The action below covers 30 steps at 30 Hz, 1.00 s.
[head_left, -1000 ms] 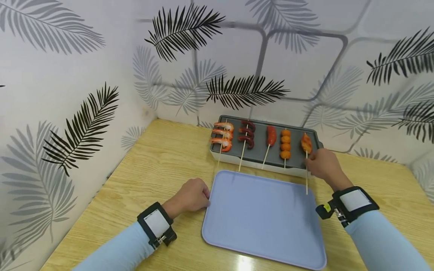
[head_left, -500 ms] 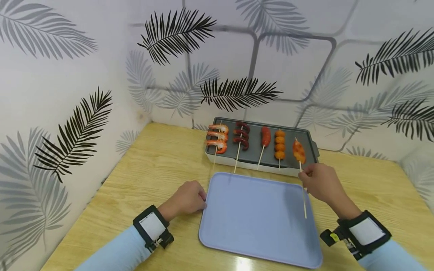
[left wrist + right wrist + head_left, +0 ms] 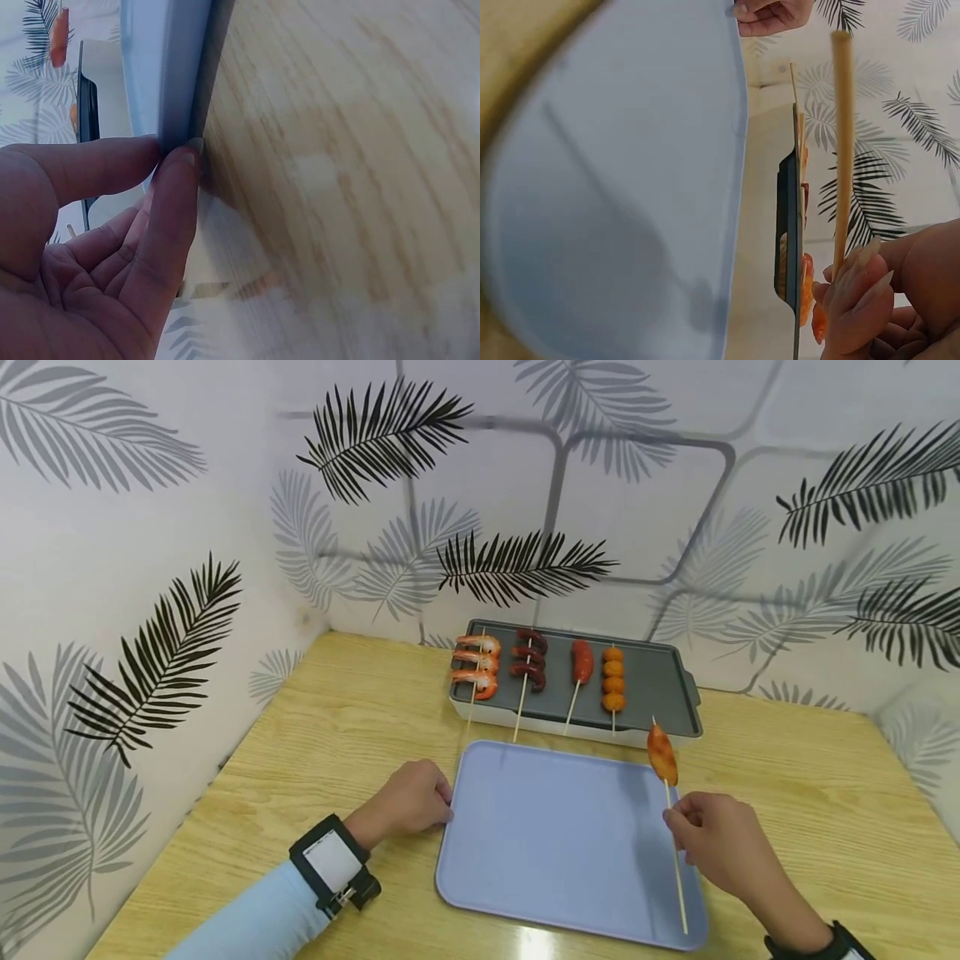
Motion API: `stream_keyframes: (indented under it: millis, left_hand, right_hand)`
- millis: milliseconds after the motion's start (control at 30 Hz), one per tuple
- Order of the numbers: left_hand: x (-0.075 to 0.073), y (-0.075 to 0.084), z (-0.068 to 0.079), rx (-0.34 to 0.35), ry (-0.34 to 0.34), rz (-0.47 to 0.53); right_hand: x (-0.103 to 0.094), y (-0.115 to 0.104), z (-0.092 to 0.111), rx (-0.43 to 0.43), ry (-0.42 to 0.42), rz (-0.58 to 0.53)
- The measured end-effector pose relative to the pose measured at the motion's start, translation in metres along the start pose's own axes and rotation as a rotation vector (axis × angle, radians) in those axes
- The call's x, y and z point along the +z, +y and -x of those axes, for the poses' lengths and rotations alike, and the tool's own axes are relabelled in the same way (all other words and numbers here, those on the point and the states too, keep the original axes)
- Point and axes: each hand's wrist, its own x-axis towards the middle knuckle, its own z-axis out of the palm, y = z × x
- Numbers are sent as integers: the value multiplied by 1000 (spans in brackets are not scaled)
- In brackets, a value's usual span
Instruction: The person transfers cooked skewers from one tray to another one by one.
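A brown-orange skewer (image 3: pixel 662 755), leaf-shaped on a wooden stick, is pinched at the stick by my right hand (image 3: pixel 716 842) above the right side of the blue tray (image 3: pixel 555 843). In the right wrist view, thumb and fingertips close on the stick (image 3: pixel 843 150), whose lower end points up in that picture. At the tray's left edge my left hand (image 3: pixel 415 797) pinches the rim, thumb on one side and forefinger on the other, as the left wrist view confirms at the tray rim (image 3: pixel 176 75).
Behind the tray stands a grey-topped grill (image 3: pixel 652 693) with a white base. On it lie a shrimp skewer (image 3: pixel 480 667), a dark red tentacle-like skewer (image 3: pixel 529 660), a red sausage skewer (image 3: pixel 582 662) and an orange ball skewer (image 3: pixel 613 680). A patterned wall rises behind.
My right hand has lifted the brown-orange skewer off the grill and drawn it toward me, over the tray's right side. My left hand stays at the tray's left edge.
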Motion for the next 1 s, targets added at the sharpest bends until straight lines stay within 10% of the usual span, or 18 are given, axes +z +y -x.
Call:
stream_keyframes:
  millis: [1000]
  left_hand:
    - [-3,2,1,-57,-26,14]
  right_hand:
    - [34,25,13,91,-72,16]
